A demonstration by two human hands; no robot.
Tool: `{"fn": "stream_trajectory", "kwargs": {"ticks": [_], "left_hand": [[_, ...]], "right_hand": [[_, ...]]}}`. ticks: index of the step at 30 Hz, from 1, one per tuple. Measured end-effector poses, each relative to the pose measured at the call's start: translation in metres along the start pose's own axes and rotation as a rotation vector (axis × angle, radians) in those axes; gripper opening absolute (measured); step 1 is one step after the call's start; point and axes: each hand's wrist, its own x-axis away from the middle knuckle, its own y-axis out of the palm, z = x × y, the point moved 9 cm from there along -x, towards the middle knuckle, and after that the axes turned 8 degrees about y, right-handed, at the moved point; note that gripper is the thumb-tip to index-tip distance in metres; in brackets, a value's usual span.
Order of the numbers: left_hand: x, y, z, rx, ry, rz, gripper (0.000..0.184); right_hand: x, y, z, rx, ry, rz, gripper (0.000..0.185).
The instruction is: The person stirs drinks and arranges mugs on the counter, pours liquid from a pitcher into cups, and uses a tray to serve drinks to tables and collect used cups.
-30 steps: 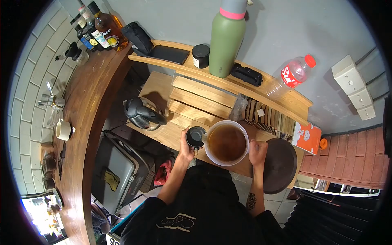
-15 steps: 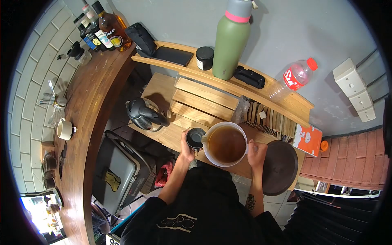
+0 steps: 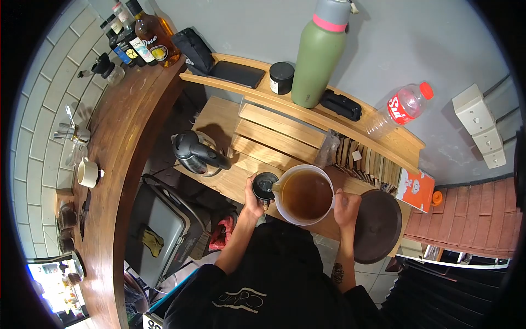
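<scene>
My left hand is wrapped round a small dark cup, whose open top faces up. Closed on the handle of a white plastic pitcher, my right hand holds it just right of the cup. Clear brown liquid fills much of the pitcher. The pitcher leans toward the cup, and its spout, with brown liquid in it, reaches the cup's right rim. How much is inside the cup I cannot tell.
An electric kettle stands on the slatted wooden table. A round dark tray lies at the right. Behind, a narrow shelf carries a green flask and a plastic bottle. A curved wooden counter runs along the left.
The pitcher's spout has come over the cup's right rim, and brown liquid has moved into the spout. The whole view has shifted slightly.
</scene>
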Motion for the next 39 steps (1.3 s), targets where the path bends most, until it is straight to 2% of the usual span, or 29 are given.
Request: {"fn": "stream_trajectory", "kwargs": {"ticks": [2,11,21,23,33,35,39], "left_hand": [[-0.002,0.002,0.000,0.015,0.006,-0.053,0.046],[-0.003,-0.006,-0.001,0.039,0.019,0.009,0.046],[0.004,0.001,0.007,-0.011,0.010,-0.017,0.045],[0.008,0.004,0.009,-0.005,0.008,0.014,0.045],[0.005,-0.003,0.009,-0.020,0.021,0.011,0.046],[0.005,-0.004,0.010,-0.034,0.018,0.026,0.047],[-0.001,-0.008,0.005,0.007,0.020,0.011,0.048]], "right_hand": [[0.001,-0.003,-0.009,-0.073,-0.059,0.056,0.036],[0.001,0.003,-0.006,-0.002,-0.052,0.030,0.036],[0.000,0.007,-0.005,0.023,-0.044,0.018,0.032],[-0.001,0.007,-0.009,-0.007,-0.053,0.020,0.037],[-0.001,0.008,-0.013,-0.023,-0.063,0.034,0.039],[-0.003,0.010,-0.004,0.047,-0.012,-0.003,0.032],[-0.003,0.009,-0.012,-0.008,-0.060,0.038,0.033]]}}
